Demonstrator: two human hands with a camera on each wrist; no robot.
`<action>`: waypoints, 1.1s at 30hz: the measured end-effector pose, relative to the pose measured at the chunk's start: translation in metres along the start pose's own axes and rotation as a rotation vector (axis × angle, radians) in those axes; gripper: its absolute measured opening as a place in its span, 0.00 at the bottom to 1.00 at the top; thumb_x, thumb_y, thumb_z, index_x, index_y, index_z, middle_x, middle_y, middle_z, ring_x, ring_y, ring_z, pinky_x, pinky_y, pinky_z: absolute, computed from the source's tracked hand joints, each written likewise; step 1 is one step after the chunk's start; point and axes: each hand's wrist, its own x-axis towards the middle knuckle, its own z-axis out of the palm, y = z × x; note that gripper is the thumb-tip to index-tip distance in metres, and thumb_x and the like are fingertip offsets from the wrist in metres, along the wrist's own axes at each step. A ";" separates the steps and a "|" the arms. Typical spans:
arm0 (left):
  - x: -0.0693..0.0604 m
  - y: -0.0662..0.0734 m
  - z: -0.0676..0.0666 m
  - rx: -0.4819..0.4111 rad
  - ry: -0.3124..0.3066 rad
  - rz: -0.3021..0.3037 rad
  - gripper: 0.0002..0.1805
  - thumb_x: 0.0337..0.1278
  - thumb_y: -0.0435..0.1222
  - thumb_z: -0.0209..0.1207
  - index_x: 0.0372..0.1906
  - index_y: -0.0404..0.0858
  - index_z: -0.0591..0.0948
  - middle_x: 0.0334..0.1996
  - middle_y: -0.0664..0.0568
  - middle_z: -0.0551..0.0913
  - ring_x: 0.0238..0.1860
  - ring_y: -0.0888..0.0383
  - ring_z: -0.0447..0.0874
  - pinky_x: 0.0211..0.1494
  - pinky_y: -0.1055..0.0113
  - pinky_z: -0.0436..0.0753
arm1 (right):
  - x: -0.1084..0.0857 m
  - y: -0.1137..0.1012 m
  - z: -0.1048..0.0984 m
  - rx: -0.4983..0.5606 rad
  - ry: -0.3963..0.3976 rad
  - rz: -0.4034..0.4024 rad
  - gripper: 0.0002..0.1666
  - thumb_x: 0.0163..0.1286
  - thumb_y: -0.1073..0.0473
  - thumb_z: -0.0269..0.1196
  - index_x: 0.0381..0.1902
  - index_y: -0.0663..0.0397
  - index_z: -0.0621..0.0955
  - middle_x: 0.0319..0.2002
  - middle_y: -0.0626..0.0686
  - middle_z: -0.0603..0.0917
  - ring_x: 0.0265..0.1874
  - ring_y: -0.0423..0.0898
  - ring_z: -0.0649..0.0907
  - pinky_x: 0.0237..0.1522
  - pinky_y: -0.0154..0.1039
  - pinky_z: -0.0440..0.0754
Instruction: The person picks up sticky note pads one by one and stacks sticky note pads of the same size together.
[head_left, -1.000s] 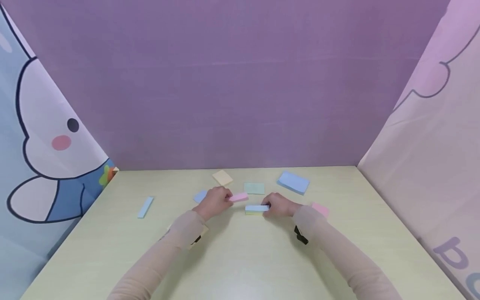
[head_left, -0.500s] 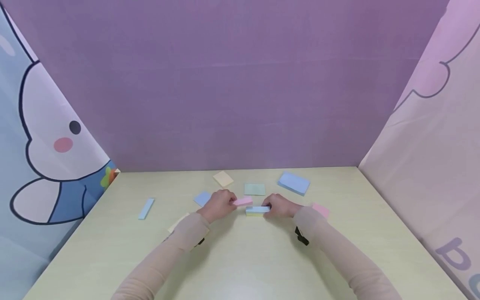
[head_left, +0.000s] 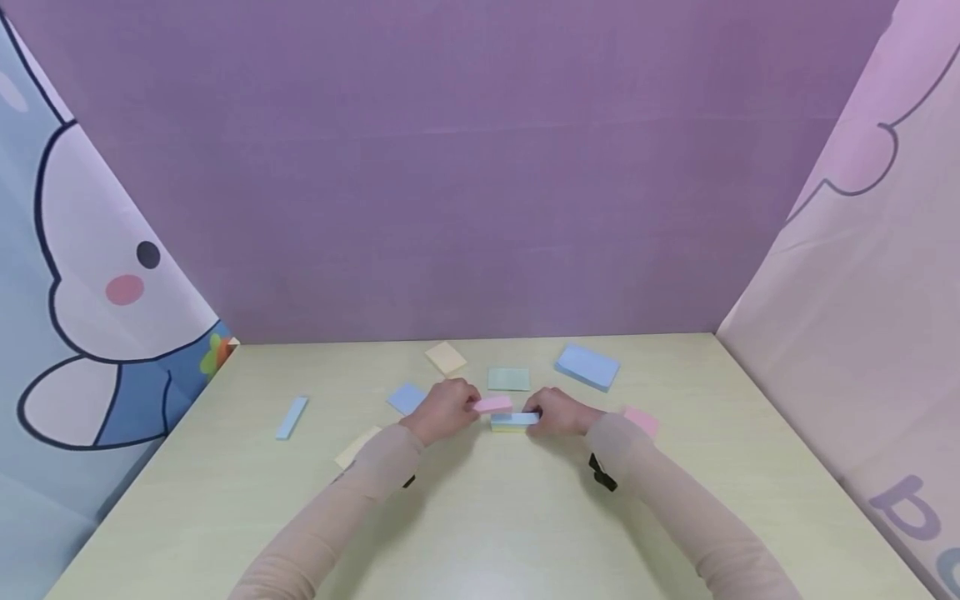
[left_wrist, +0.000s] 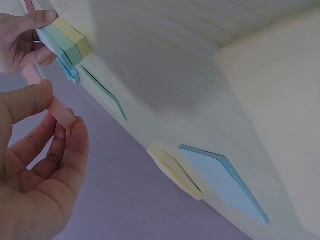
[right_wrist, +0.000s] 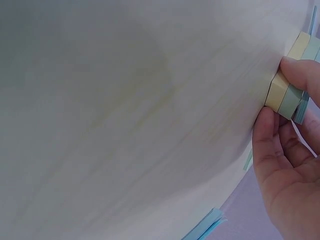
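Note:
Between thumb and fingers my left hand [head_left: 444, 410] [left_wrist: 47, 165] pinches a narrow pink pad [head_left: 492, 405] [left_wrist: 61, 113], held just above a small stack of strips. That stack, with a light blue strip [head_left: 513, 418] on top, rests on the table in the head view. Yellow [right_wrist: 278, 92] and green [right_wrist: 290, 100] layers show in it in the right wrist view, with blue beyond them. My right hand [head_left: 561, 412] [right_wrist: 290, 165] grips the stack's right end. Whether the pink pad touches the stack, I cannot tell.
Behind the hands lie a yellow pad [head_left: 446, 357], a green pad [head_left: 508, 379] and a thick blue pad [head_left: 587, 367]. A blue square [head_left: 406, 398] and a yellow pad [head_left: 356, 447] are near the left arm, a blue strip [head_left: 292, 417] farther left. By the right sleeve is a pink pad [head_left: 641, 420].
My left hand has moved right and slightly down with the pink pad, which now overlaps the stack's far edge in the head view. My right hand has stayed at the stack.

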 end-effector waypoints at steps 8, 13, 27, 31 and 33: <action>0.005 0.007 0.004 0.034 0.003 0.031 0.09 0.50 0.32 0.61 0.38 0.34 0.83 0.32 0.49 0.81 0.32 0.58 0.76 0.40 0.66 0.78 | 0.000 0.001 0.000 -0.004 -0.003 -0.015 0.10 0.52 0.68 0.66 0.34 0.57 0.84 0.31 0.48 0.83 0.27 0.40 0.75 0.35 0.34 0.75; 0.007 0.014 0.004 0.040 -0.031 0.011 0.11 0.51 0.33 0.61 0.40 0.35 0.83 0.34 0.48 0.82 0.34 0.58 0.78 0.41 0.66 0.79 | 0.000 0.001 -0.001 0.008 -0.008 -0.032 0.06 0.53 0.68 0.65 0.31 0.57 0.82 0.25 0.46 0.79 0.22 0.39 0.72 0.29 0.32 0.72; 0.016 0.024 0.008 0.047 -0.076 0.034 0.11 0.53 0.34 0.60 0.42 0.36 0.83 0.37 0.49 0.83 0.35 0.59 0.78 0.41 0.68 0.78 | 0.001 0.005 0.001 0.027 -0.005 0.000 0.12 0.51 0.69 0.65 0.36 0.60 0.82 0.29 0.48 0.83 0.24 0.41 0.75 0.33 0.34 0.74; 0.020 0.025 0.012 0.060 -0.077 0.044 0.10 0.52 0.33 0.61 0.40 0.36 0.83 0.35 0.49 0.83 0.32 0.60 0.76 0.39 0.69 0.77 | 0.002 0.006 0.001 0.001 -0.005 -0.023 0.10 0.50 0.68 0.66 0.34 0.59 0.81 0.27 0.47 0.81 0.23 0.40 0.73 0.31 0.35 0.73; 0.022 0.026 0.014 0.068 -0.075 0.051 0.09 0.52 0.33 0.61 0.39 0.36 0.84 0.34 0.49 0.83 0.31 0.60 0.75 0.38 0.70 0.76 | 0.002 0.007 0.001 -0.012 0.001 -0.036 0.09 0.50 0.68 0.66 0.32 0.58 0.81 0.26 0.47 0.81 0.22 0.40 0.73 0.32 0.35 0.72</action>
